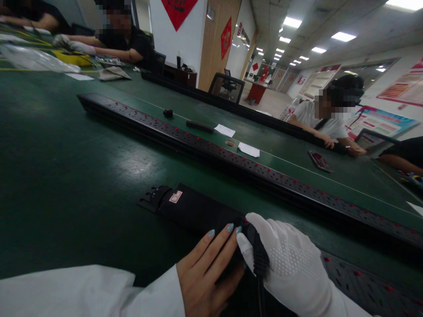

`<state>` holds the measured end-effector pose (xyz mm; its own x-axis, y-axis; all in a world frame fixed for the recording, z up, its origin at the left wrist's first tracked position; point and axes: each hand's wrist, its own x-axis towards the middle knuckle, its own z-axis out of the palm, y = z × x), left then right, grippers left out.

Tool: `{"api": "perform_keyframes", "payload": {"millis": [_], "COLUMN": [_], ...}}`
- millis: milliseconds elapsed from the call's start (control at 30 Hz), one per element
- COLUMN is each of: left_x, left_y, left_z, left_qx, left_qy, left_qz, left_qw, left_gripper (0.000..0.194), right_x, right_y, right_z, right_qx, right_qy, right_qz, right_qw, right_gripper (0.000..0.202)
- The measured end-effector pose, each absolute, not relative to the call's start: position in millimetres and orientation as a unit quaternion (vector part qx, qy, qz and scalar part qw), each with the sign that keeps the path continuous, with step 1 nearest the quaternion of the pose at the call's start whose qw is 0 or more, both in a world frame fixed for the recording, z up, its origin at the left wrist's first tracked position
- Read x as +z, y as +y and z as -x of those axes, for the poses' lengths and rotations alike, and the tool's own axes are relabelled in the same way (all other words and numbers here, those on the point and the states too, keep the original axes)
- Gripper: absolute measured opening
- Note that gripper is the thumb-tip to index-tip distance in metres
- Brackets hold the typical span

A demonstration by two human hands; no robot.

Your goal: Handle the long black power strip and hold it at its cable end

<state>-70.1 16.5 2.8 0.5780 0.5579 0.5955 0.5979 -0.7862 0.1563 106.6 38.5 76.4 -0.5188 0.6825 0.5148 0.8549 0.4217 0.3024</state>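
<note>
Hands meet at the near edge of the green table (66,185). The left hand (206,273) is bare, fingers pressed together and lying flat on a black box (194,211). The right hand (291,264) wears a white glove and pinches a black cord (261,259) between thumb and fingers, right at the box's near end. The box lies near the middle, pointing far and left. Just behind it runs a long black strip (231,156) with red dots. Far off, other people sit at the table.
</note>
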Motion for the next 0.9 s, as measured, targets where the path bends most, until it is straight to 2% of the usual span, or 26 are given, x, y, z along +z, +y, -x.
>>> {"api": "perform_keyframes", "payload": {"millis": [433, 700, 900], "left_x": [2.5, 2.9, 0.3], "left_y": [17.2, 16.8, 17.8], "left_z": [72.9, 71.4, 70.9], "left_qx": [-0.305, -0.321, -0.318], "left_qy": [-0.31, -0.313, -0.317], "left_qz": [0.899, 0.893, 0.893], "left_qw": [0.042, 0.033, 0.036], "left_gripper": [0.039, 0.03, 0.038], "right_x": [73.5, 71.8, 73.3], "right_y": [38.1, 37.6, 38.1], "right_z": [-107.7, -108.0, -108.0], "right_qx": [-0.262, -0.263, -0.254], "right_qy": [-0.826, -0.828, -0.83], "right_qz": [0.475, 0.473, 0.474], "right_qw": [0.156, 0.148, 0.148], "right_gripper": [0.031, 0.031, 0.031]}}
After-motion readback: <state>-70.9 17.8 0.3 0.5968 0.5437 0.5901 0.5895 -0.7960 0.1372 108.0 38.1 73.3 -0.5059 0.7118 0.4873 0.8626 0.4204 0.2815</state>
